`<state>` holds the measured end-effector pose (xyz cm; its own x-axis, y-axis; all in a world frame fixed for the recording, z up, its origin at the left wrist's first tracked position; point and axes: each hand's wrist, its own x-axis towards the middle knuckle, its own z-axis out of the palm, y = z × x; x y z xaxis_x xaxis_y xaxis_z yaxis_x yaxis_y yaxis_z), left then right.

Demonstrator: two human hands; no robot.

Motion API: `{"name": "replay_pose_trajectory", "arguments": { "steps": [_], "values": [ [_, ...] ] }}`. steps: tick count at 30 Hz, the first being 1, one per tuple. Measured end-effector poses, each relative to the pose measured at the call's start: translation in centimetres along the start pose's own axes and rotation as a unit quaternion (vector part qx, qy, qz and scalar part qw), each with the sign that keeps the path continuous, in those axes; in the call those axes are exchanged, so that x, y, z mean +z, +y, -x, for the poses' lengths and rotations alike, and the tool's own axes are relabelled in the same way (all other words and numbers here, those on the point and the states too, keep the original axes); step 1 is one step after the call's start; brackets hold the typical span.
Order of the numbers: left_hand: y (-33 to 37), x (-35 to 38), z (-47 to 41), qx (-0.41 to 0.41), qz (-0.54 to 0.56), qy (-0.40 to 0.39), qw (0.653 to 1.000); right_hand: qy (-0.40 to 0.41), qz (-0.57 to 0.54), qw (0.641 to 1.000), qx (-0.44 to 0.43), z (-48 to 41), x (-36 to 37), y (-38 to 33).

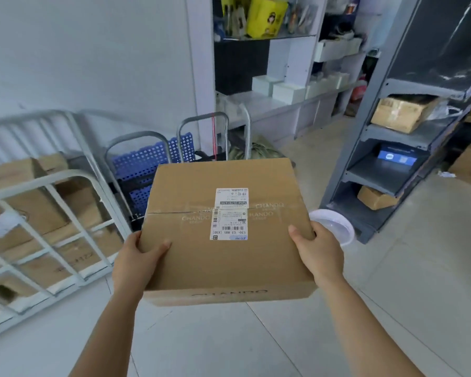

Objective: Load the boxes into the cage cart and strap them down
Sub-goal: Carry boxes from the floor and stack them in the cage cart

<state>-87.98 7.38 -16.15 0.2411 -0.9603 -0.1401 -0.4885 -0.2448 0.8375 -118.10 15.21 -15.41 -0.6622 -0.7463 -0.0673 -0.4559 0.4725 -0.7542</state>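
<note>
Hovering above the pale tiled floor point(392, 295), a brown cardboard box point(229, 265) is held level in front of the body by both hands. The left hand point(136, 257) is clamped on the near left edge, with the thumb laid across the top. Its fingers are hidden under the side. The right hand point(320, 251) is set the same way on the near right edge, thumb on top and fingers out of sight. A white shipping label point(230, 213) is stuck over the taped seam on the top.

The cage cart point(25, 187) is seen to the left, apart from the held box, and stacked cartons point(38, 213) are visible behind its white bars. Blue perforated crates point(144, 164) are stood beyond the box, and a grey metal shelving unit point(392, 131) is placed to the right.
</note>
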Motion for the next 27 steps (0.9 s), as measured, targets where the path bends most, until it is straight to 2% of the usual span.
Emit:
{"name": "replay_pose_trajectory", "arguments": {
  "steps": [11, 23, 27],
  "values": [
    [-0.3, -12.0, -11.1, -0.008, 0.000, 0.118, 0.993, -0.044, -0.002, 0.994, -0.103, -3.5, 11.2, -16.1],
    [0.2, -19.6, -21.9, -0.047, 0.020, 0.227, 0.973, -0.121, -0.058, 0.972, -0.195, -9.5, 22.6, -30.2],
    [0.3, -21.7, -24.9, -0.063, 0.041, 0.261, 0.962, -0.139, -0.031, 0.963, -0.227, -11.3, 25.8, -35.0]
  ]
}}
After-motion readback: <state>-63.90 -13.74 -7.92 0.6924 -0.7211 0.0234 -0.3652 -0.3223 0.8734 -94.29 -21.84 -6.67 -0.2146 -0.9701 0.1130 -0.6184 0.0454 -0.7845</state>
